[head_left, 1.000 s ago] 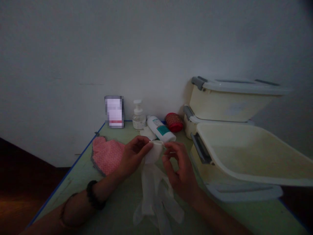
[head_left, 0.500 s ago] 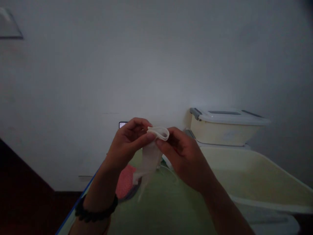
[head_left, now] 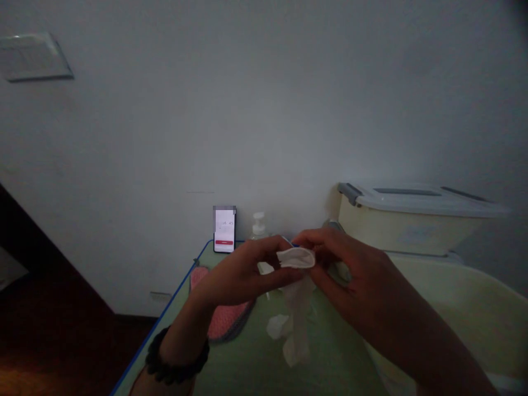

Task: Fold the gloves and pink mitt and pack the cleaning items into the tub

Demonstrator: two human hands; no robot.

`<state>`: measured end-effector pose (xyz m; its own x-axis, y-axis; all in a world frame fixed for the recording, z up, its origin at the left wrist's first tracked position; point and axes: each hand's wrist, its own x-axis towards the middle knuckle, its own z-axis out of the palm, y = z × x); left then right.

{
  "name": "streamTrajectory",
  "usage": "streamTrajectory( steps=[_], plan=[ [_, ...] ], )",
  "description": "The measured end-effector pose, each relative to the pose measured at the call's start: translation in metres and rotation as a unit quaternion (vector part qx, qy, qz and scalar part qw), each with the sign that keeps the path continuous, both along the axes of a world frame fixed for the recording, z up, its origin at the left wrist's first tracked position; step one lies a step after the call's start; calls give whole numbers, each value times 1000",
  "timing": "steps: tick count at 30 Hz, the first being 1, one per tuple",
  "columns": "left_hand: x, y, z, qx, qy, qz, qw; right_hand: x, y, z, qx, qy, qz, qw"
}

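Between my two hands hangs a thin white disposable glove, its cuff uppermost and its fingers dangling over the table. The cuff's rim forms a flattened loop facing me. My left hand, with a dark bead bracelet at the wrist, pinches the left side of the rim between thumb and fingers. On the right side, my right hand grips the cuff with thumb and fingertips; part of its grasp is hidden. Beneath my left forearm lies a pink knitted piece with a grey edge, partly covered.
A phone with a lit screen leans against the wall. Beside it stands a pump bottle. At right are a lidded storage box and a large cream tub. The green table has a blue edge at left.
The view has shifted, bringing the whole phone and the pump bottle into sight. Both hands, still on the glove's cuff, appear lower and further right. The cuff loop has turned and looks flatter.
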<state>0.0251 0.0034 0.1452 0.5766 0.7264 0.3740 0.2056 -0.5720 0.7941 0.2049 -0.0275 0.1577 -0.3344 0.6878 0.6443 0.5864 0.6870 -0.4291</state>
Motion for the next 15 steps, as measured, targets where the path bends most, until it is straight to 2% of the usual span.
streamTrajectory(
  steps=[6,12,15],
  plan=[
    [-12,1,5,56,37,30,997,0,-3,-1,-19,-7,10,1000],
    [-18,-6,11,160,85,70,981,1,-5,3,-8,-44,35,998],
    [-17,-9,12,167,107,69,978,6,-4,4,-29,-70,37,996]
  ],
)
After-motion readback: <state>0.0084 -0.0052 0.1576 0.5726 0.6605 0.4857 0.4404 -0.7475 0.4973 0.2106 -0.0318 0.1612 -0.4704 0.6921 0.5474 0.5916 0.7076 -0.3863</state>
